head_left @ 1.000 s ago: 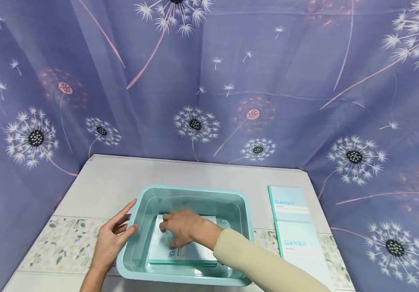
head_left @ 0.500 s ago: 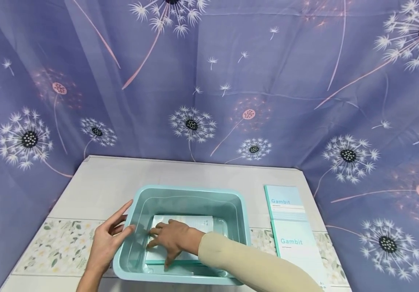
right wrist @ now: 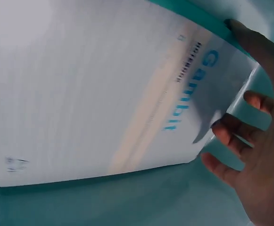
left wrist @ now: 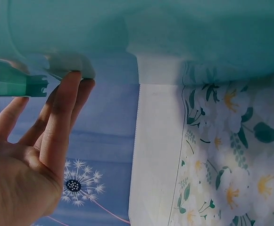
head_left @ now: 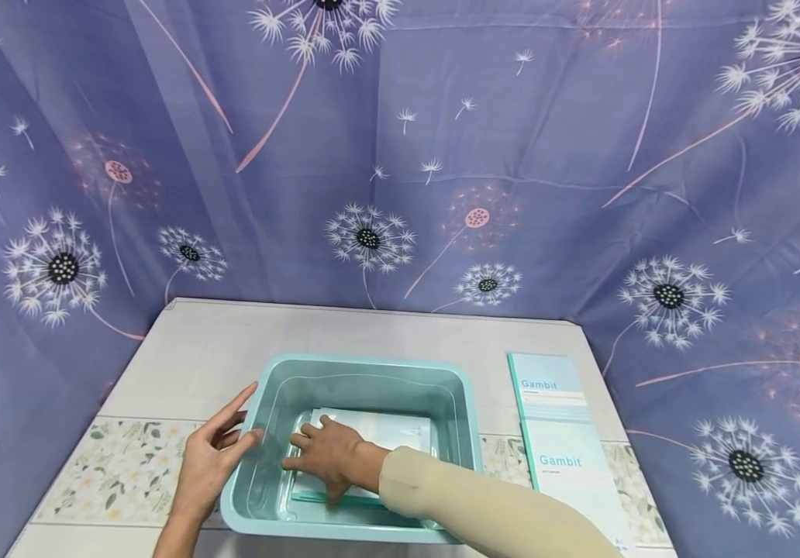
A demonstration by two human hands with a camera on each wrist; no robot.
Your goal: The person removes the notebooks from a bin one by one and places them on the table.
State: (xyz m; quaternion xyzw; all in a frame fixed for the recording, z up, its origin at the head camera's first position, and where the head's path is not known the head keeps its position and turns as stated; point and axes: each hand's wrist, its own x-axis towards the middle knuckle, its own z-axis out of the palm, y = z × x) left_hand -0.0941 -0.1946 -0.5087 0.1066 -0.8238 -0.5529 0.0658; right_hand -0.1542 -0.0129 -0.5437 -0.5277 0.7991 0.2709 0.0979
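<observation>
A teal plastic bin (head_left: 372,372) stands on the table with a white Gambit notebook (head_left: 396,430) lying inside. My right hand (head_left: 330,457) reaches down over the notebook's left end, fingers spread. In the right wrist view, the thumb (right wrist: 257,47) lies along the notebook's green spine edge, and the other fingers touch or hover close to its short edge. My left hand (head_left: 208,461) rests against the bin's left side. The left wrist view shows its long fingers (left wrist: 63,117) extended up to the bin's outer wall, fingertips at the underside of the rim.
To the right of the bin, Gambit notebooks (head_left: 563,457) with green spines lie overlapped in a column. The white table covering (head_left: 198,341) has a floral band (head_left: 121,465). A purple dandelion-print curtain (head_left: 428,139) hangs behind and at both sides.
My right hand has gone from above the notebook to its left end, fingers spreading. The notebook has slid rightward inside the bin over the last half second. My left hand stays at the bin's side.
</observation>
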